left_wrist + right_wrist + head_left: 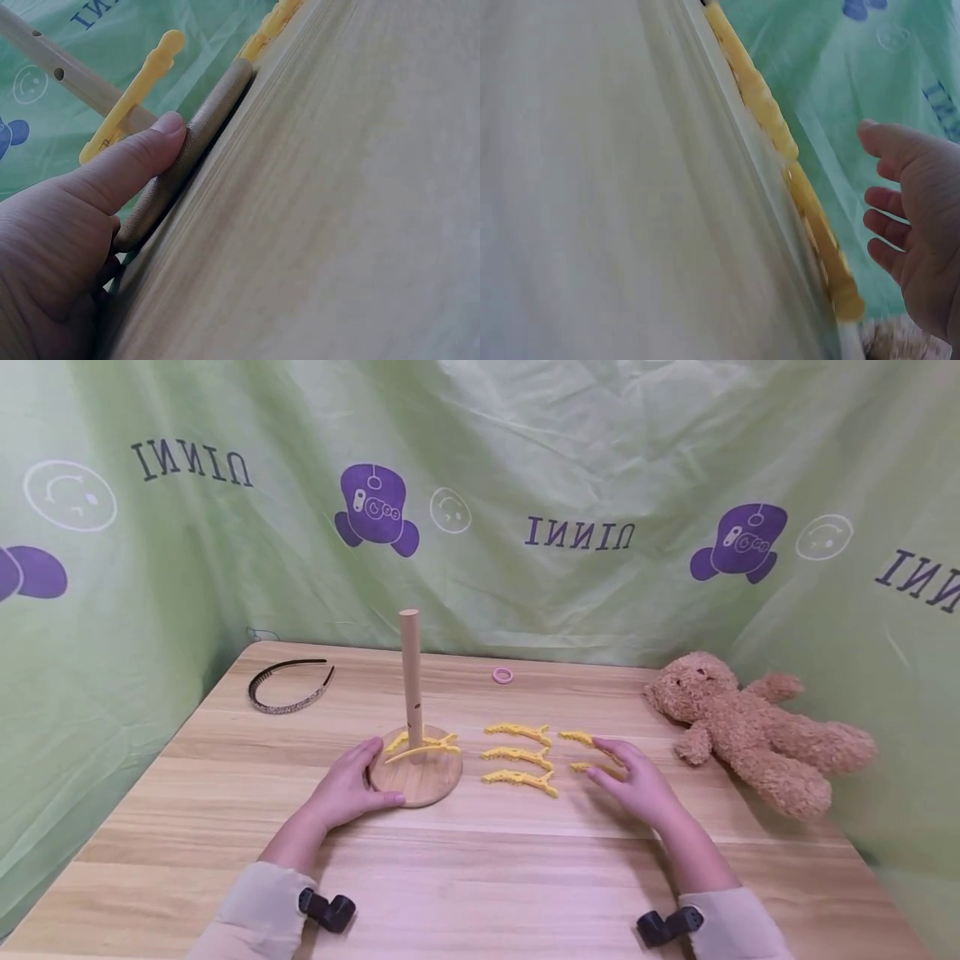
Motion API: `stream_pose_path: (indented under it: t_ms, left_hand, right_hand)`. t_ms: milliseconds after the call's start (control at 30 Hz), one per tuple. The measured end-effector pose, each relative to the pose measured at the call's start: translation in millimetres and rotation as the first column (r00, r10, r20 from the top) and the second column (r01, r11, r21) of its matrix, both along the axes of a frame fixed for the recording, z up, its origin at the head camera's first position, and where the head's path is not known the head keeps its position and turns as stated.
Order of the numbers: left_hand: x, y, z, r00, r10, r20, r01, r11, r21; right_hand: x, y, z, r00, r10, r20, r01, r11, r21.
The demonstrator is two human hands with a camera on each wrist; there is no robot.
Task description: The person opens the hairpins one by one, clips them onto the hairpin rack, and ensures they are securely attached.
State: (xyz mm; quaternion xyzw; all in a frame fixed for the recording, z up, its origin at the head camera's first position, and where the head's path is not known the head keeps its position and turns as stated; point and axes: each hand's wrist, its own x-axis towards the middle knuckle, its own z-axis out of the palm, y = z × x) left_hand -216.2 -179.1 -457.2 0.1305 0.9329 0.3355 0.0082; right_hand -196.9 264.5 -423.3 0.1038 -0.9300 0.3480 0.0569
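My left hand (347,791) holds the round base (431,787) of a wooden stand by its left side, thumb at the near edge and fingers round the far side. An upright post (411,668) rises from that base. Two yellow hair clips (438,749) are around the foot of the post. To the right, a column of yellow hair clips (517,755) lies on the table. Over two more yellow clips (576,737), partly hidden by it, hovers my right hand (636,783). The right wrist view shows its fingers loosely bent, apart from the clips (821,240), with nothing in them.
A brown teddy bear (757,727) lies at the table's right side. At the back left is a dark headband (281,708) with a glittery band. A small pink ring (502,676) lies near the back edge. Green printed curtains (480,585) enclose the wooden table (480,877).
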Motion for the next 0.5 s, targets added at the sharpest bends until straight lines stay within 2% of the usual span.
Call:
stream_pose_path:
  t_ms: [267,500]
  left_hand:
    - [1.6,-0.1,4.1,1.000,0.000,0.003,0.000,1.000,0.015]
    - [1.4,1.4,3.4,1.000,-0.003,0.011,0.003,1.000,0.018]
  right_hand:
    - [9.8,45.2,-8.8,0.994,-0.072,0.087,0.067,0.996,0.057]
    - [11.0,57.7,-14.1,0.990,-0.086,0.112,0.077,0.993,0.086]
